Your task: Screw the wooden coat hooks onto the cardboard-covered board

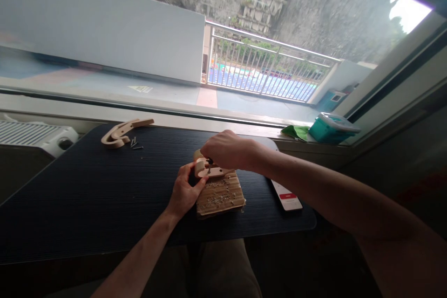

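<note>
On a block of corrugated cardboard [221,195] lies a pale wooden hook [213,173] with dark holes in it. My left hand [182,190] grips its left end between thumb and fingers. Above it, my right hand [226,148] is closed around a short screwdriver [210,162], whose handle is mostly hidden by the fingers. The shaft points down at the wood; I cannot tell whether a screw sits under its tip. Small chips are scattered over the cardboard. Another curved wooden hook piece [120,131] lies at the table's far left, beside several loose screws [134,143].
Everything rests on a dark table [104,195]. Right of the cardboard lies a phone [288,198] with its screen lit, partly under my right forearm. A teal box [331,129] and a green cloth [295,132] are on the windowsill. A white radiator [35,135] stands left.
</note>
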`<action>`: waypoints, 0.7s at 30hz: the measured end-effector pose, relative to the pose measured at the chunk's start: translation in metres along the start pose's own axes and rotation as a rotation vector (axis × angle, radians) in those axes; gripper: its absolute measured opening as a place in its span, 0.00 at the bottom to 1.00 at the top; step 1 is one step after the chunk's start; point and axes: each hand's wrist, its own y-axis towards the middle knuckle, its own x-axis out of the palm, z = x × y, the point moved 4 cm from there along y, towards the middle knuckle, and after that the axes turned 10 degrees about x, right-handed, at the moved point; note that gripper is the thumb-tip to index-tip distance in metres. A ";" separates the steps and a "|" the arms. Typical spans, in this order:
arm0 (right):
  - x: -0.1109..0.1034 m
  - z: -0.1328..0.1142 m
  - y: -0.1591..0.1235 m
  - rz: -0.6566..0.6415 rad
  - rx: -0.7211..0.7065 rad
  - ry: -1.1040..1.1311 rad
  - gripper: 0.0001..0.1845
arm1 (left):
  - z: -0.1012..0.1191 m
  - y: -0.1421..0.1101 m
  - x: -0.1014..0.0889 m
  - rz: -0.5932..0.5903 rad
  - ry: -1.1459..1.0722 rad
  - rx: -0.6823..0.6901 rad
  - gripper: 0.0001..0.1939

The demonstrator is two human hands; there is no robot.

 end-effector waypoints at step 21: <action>-0.001 -0.004 0.000 0.026 0.000 -0.033 0.12 | -0.002 -0.001 0.001 -0.009 -0.009 -0.014 0.18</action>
